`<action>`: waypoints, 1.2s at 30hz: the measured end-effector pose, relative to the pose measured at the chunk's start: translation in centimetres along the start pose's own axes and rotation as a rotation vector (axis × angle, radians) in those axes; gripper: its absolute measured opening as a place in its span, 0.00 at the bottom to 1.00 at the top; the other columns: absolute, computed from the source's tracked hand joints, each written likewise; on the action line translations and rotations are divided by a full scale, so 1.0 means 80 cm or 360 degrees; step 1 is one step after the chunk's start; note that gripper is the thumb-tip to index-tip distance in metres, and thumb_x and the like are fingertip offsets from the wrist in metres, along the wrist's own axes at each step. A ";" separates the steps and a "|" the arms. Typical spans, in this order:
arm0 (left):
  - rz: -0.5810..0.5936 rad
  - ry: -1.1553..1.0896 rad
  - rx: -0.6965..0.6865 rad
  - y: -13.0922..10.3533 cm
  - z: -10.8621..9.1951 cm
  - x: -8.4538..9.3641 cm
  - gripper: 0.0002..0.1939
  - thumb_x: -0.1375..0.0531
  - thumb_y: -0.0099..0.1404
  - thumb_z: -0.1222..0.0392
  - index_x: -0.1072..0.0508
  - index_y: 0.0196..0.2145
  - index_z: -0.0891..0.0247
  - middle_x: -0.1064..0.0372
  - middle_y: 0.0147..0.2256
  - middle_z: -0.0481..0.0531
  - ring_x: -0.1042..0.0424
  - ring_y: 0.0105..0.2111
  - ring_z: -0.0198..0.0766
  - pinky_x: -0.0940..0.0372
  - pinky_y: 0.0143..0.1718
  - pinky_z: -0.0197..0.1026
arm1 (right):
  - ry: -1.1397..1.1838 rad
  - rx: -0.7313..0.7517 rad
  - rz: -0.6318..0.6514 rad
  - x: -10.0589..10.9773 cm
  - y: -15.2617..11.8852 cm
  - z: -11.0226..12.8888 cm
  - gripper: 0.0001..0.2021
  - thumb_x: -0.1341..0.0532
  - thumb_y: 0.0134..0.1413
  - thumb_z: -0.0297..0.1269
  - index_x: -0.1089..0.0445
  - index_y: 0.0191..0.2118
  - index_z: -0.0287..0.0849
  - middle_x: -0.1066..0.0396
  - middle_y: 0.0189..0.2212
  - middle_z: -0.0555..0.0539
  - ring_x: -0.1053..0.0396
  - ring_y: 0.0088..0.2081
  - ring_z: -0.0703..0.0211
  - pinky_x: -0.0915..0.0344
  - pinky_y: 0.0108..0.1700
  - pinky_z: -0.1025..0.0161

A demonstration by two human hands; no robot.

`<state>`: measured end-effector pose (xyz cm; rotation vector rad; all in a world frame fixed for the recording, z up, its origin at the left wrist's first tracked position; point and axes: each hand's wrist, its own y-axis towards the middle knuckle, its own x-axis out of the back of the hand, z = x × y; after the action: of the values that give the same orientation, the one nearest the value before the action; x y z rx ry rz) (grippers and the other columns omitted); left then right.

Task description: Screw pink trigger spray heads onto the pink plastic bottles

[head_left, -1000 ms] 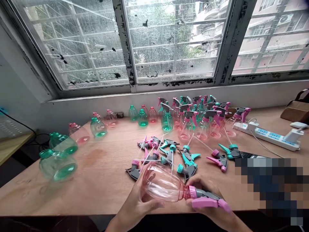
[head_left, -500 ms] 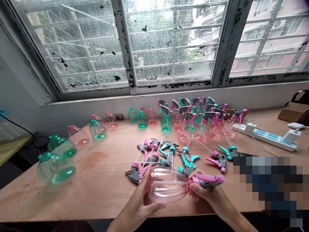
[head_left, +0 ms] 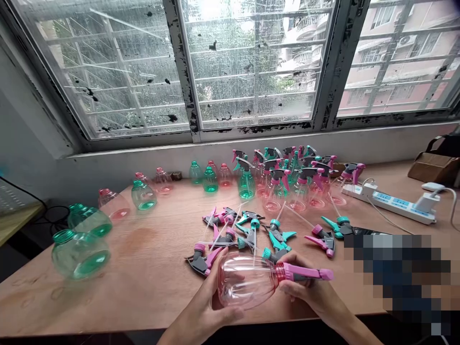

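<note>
A clear pink bottle [head_left: 246, 282] lies on its side in the air over the table's front, its neck to the right. My left hand [head_left: 212, 302] is closed round its base end, thumb underneath. At the neck sits a pink-and-grey spray head [head_left: 305, 273], gripped near its collar by the fingers of my right hand [head_left: 305, 287]. Its trigger and nozzle point right, past that hand. Just behind the bottle lie several loose spray heads with straws, such as a pink-and-grey one [head_left: 201, 259] and a teal-and-grey one [head_left: 280, 237].
Headless bottles, green [head_left: 81, 256] and pink [head_left: 113, 206], stand along the left and back of the wooden table [head_left: 143, 292]. Several bottles with spray heads [head_left: 246, 182] crowd the back right. Beyond them are a power strip [head_left: 391, 203] and a brown bag [head_left: 436, 160].
The spray head has turned about the bottle's axis, so its pink side faces me more. The bottle has dipped slightly, still in both hands.
</note>
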<state>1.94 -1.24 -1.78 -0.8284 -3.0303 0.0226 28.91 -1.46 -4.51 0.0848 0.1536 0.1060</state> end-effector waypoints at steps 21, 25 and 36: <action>-0.0052 0.0214 -0.0081 0.004 0.004 -0.002 0.56 0.32 0.64 0.50 0.71 0.71 0.40 0.60 0.74 0.51 0.51 0.71 0.53 0.55 0.71 0.55 | -0.0075 0.0059 0.0179 0.004 0.000 0.007 0.14 0.30 0.54 0.48 0.31 0.29 0.45 0.34 0.20 0.56 0.36 0.22 0.61 0.40 0.26 0.65; 0.0055 0.0123 -0.0095 0.005 0.010 0.003 0.61 0.29 0.60 0.49 0.73 0.72 0.42 0.63 0.74 0.53 0.44 0.68 0.56 0.50 0.70 0.56 | -0.0031 -0.0061 0.0183 0.005 0.001 0.002 0.17 0.27 0.51 0.48 0.31 0.37 0.45 0.34 0.21 0.57 0.37 0.21 0.63 0.43 0.25 0.66; 0.0179 -0.0015 -0.0300 0.013 0.030 0.008 0.53 0.33 0.65 0.52 0.69 0.70 0.34 0.61 0.72 0.55 0.33 0.59 0.51 0.38 0.61 0.57 | 0.0008 0.0037 0.0210 0.007 0.002 -0.001 0.14 0.30 0.55 0.47 0.30 0.37 0.44 0.33 0.21 0.57 0.37 0.21 0.63 0.45 0.26 0.65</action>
<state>1.95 -0.06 -4.23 -1.0128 -3.0255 -0.2638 29.45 -1.23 -4.68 0.1182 0.1539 0.2364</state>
